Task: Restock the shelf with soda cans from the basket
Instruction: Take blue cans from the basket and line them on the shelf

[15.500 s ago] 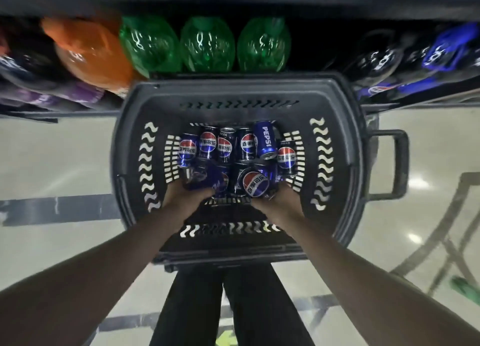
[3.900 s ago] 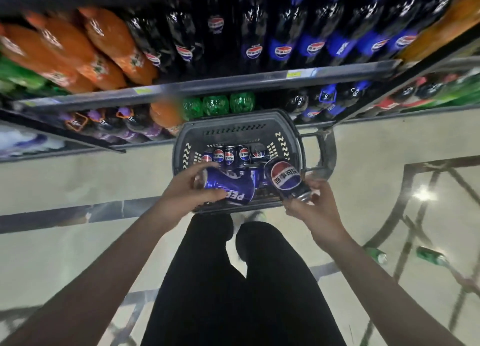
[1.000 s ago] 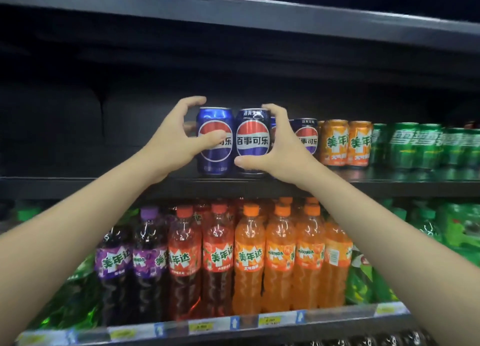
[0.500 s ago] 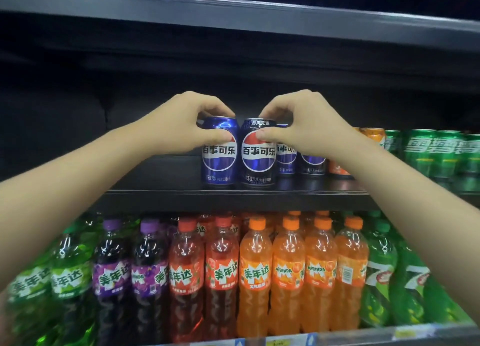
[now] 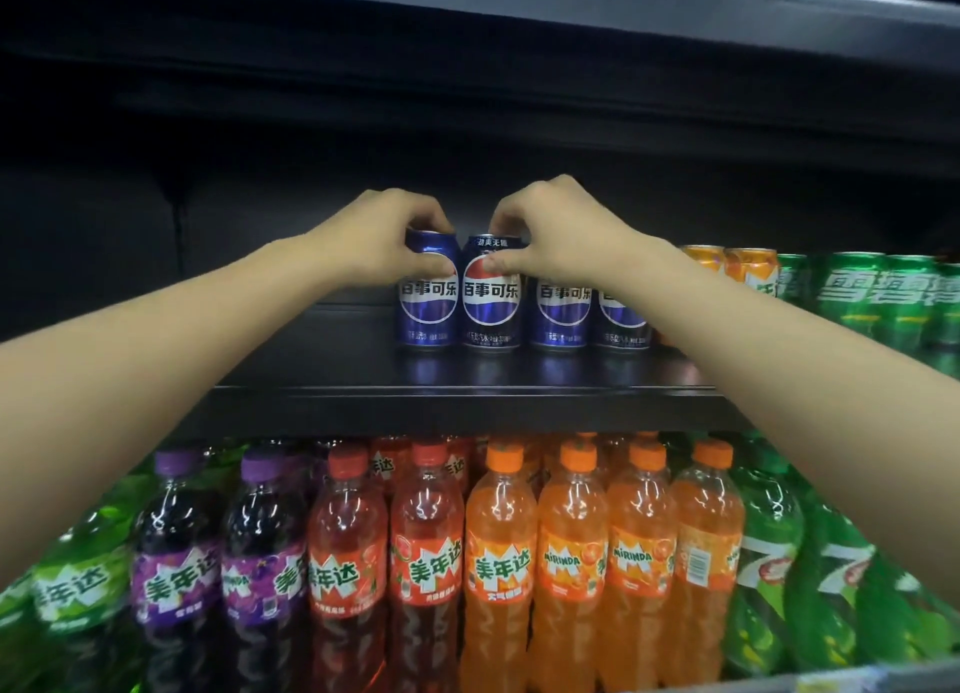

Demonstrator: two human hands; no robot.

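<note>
At the centre of the frame, the left hand (image 5: 384, 242) is gripping the top of a blue soda can (image 5: 427, 302) while the right hand (image 5: 550, 235) is pinching the darker can (image 5: 491, 302) touching it. Both are standing upright on the black shelf (image 5: 467, 380), leftmost in the can row.

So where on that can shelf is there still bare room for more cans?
Left of the leftmost blue can, the dark shelf is bare, as is the front strip before the cans. To the right, orange cans and green cans crowd it.
</note>
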